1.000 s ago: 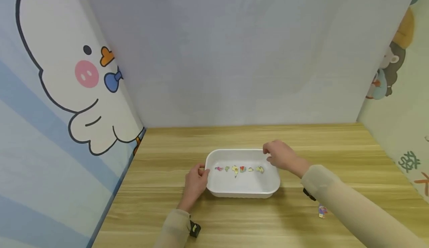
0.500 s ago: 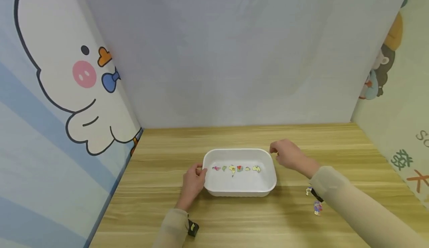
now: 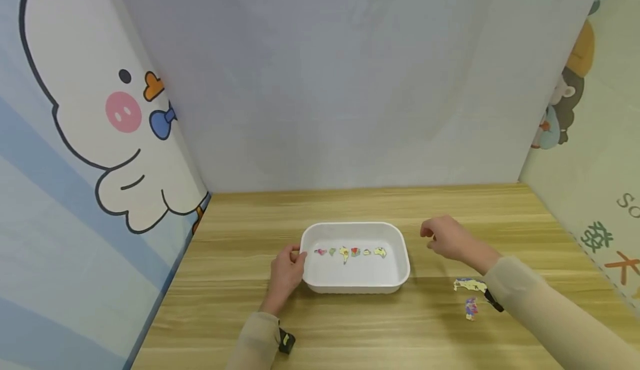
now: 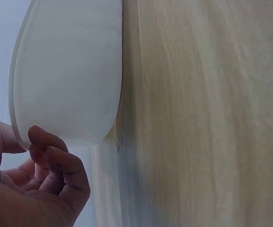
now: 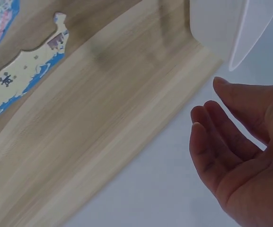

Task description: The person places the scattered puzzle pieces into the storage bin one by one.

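A white plastic tray (image 3: pixel 355 288) sits on the wooden table with several small, flat, colourful map-like pieces (image 3: pixel 355 252) in a row inside. At its left end my left hand (image 3: pixel 287 273) pinches the rim; in the left wrist view the thumb and curled fingers (image 4: pixel 63 163) meet at the tray's edge. My right hand (image 3: pixel 452 239) hovers right of the tray, apart from it, fingers loosely bent and holding nothing. Below the right forearm lie a long cream-and-blue piece (image 3: pixel 469 284), partly covered by the wrist strap, and a purple-and-red piece (image 3: pixel 471 309).
The wooden table (image 3: pixel 250 220) meets a pale grey backdrop (image 3: pixel 365 109) at its far edge. A cartoon-printed panel (image 3: pixel 80 81) stands on the left, and another printed panel (image 3: pixel 590 192) on the right. Black straps (image 3: pixel 286 341) with small devices sit on both wrists.
My right hand has moved right, away from over the tray's right end, uncovering the long cream-and-blue piece. My left hand stays on the left rim. The view has shifted slightly.
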`<action>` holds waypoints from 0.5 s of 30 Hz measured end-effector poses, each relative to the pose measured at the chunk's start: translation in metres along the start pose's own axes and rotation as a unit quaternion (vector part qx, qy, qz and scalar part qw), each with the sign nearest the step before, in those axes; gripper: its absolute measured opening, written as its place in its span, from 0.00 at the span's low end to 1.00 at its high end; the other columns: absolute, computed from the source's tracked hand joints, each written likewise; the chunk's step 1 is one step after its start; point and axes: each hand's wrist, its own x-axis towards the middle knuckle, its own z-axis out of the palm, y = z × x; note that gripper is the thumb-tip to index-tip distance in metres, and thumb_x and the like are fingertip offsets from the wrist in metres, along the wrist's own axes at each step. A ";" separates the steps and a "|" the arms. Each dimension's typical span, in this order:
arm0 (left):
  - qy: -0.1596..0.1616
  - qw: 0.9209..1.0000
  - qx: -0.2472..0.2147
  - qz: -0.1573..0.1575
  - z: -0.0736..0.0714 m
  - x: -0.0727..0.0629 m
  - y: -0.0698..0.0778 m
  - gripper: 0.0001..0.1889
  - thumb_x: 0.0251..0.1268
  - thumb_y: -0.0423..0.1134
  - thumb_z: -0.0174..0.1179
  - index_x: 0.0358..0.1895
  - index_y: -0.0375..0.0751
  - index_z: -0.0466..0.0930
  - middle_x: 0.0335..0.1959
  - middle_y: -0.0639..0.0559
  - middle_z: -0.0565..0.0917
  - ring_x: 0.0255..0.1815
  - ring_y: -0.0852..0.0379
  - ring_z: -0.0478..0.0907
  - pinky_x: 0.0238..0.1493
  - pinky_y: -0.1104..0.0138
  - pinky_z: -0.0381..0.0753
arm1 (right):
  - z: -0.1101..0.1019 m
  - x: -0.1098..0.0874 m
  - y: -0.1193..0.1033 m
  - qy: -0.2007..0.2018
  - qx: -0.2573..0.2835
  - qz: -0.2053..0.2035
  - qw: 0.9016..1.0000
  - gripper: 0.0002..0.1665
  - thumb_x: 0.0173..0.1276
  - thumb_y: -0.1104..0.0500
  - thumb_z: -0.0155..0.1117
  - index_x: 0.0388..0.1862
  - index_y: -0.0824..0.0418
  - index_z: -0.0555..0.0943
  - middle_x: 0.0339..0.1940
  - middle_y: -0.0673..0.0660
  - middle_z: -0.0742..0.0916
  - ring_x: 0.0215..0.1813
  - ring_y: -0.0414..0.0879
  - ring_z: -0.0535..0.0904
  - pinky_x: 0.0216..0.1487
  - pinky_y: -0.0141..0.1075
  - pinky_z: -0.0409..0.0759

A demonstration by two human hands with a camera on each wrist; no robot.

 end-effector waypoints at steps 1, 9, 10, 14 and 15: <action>0.000 1.000 0.000 0.000 0.000 0.000 0.000 0.10 0.63 0.34 0.60 0.45 0.33 0.81 0.20 0.53 0.75 0.21 0.58 0.71 0.23 0.66 0.72 | 0.001 -0.002 0.001 -0.004 -0.001 0.003 1.000 0.10 0.53 0.72 0.68 0.36 0.69 0.81 0.35 0.61 0.84 0.40 0.57 0.79 0.42 0.48 0.78; -0.006 1.000 -0.003 -0.006 0.001 0.001 -0.001 0.11 0.63 0.35 0.60 0.46 0.32 0.80 0.20 0.53 0.75 0.20 0.58 0.71 0.22 0.66 0.72 | 0.009 -0.023 0.011 -0.036 -0.006 0.010 0.999 0.13 0.53 0.68 0.72 0.38 0.68 0.81 0.35 0.59 0.83 0.39 0.56 0.80 0.41 0.48 0.78; -0.007 1.000 -0.003 -0.008 0.001 0.001 -0.001 0.11 0.64 0.35 0.60 0.46 0.32 0.80 0.20 0.52 0.75 0.20 0.58 0.71 0.22 0.66 0.72 | 0.011 -0.027 0.013 -0.039 -0.006 0.012 0.999 0.13 0.53 0.67 0.72 0.37 0.67 0.81 0.35 0.58 0.83 0.38 0.55 0.80 0.40 0.48 0.78; -0.009 1.000 -0.003 -0.009 0.002 0.001 -0.001 0.12 0.64 0.35 0.59 0.46 0.32 0.80 0.20 0.52 0.74 0.20 0.58 0.70 0.22 0.66 0.72 | 0.019 -0.042 0.019 -0.062 0.018 0.024 0.998 0.12 0.52 0.65 0.73 0.35 0.66 0.81 0.33 0.56 0.81 0.36 0.52 0.78 0.37 0.46 0.77; -0.009 1.000 -0.003 -0.009 0.002 0.001 -0.001 0.11 0.64 0.35 0.59 0.46 0.32 0.80 0.20 0.52 0.74 0.20 0.58 0.70 0.22 0.66 0.72 | 0.021 -0.046 0.020 -0.069 0.025 0.024 0.997 0.11 0.53 0.65 0.73 0.35 0.66 0.81 0.33 0.56 0.81 0.36 0.52 0.78 0.37 0.46 0.78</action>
